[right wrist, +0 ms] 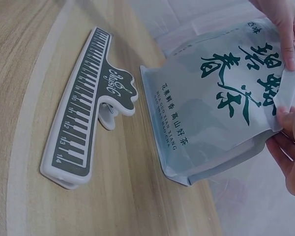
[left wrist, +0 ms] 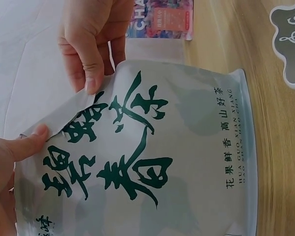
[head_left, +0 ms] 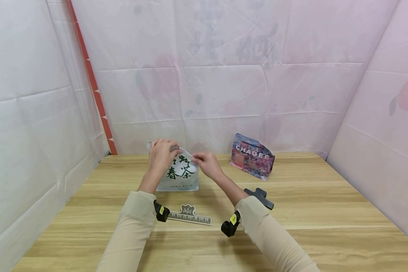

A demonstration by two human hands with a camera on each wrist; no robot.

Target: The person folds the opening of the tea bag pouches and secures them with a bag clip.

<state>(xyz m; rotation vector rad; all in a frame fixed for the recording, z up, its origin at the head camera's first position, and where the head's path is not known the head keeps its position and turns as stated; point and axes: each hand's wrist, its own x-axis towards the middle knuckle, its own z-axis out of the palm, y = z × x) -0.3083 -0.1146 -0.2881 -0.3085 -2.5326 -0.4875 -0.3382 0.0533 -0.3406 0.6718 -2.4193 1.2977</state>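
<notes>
A pale tea bag (head_left: 181, 175) with large green characters stands upright on the wooden table, its top edge folded over toward me. My left hand (head_left: 162, 154) pinches the folded top on the left side, thumb in front in the left wrist view. At the right end of the fold, my right hand (head_left: 207, 164) pinches the edge between thumb and fingers. Close in front of the bag lies a white and dark clip (right wrist: 78, 108) with a piano-key pattern and the word Music on its handle.
To the right at the back stands a colourful CHAGEE bag (head_left: 252, 155) with a slanted top. A dark grey clip (head_left: 260, 197) lies on the table (head_left: 302, 211) beside my right forearm. Pale cloth walls (head_left: 224, 87) enclose the back and sides.
</notes>
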